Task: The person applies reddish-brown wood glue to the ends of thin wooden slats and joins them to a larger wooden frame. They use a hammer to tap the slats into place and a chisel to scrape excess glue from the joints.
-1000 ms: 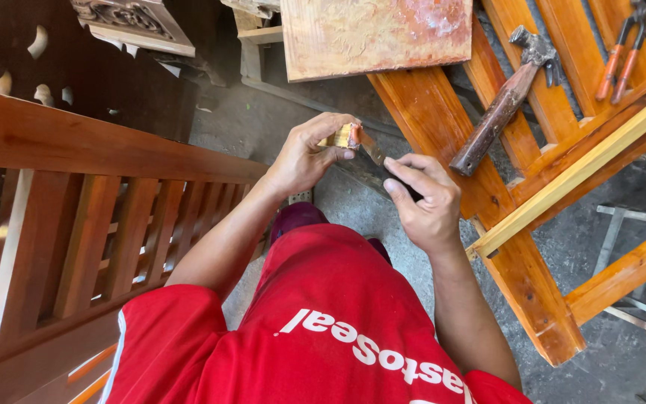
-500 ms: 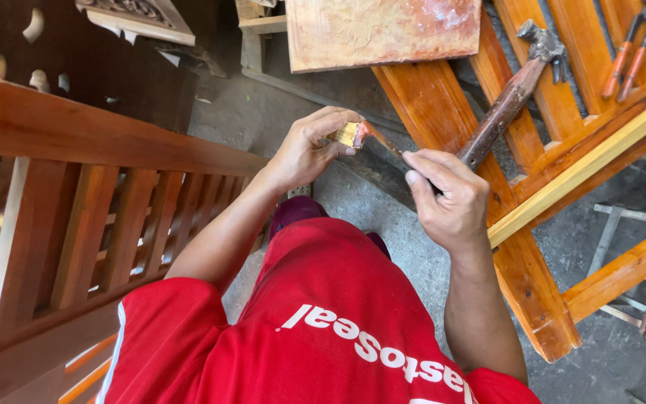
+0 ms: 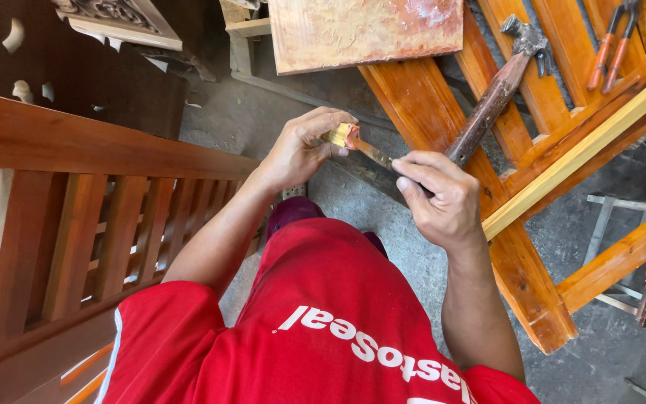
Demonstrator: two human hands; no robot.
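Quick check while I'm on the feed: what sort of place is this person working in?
Most likely a woodworking or furniture-finishing workshop. Varnished slatted wooden frames lie around, a claw hammer and pliers rest on one, and the left hand and right hand hold a small paintbrush.

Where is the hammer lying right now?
In the head view, the hammer lies at upper right across the orange wooden slats, just beyond the right hand, with the red-handled pliers further to its right.
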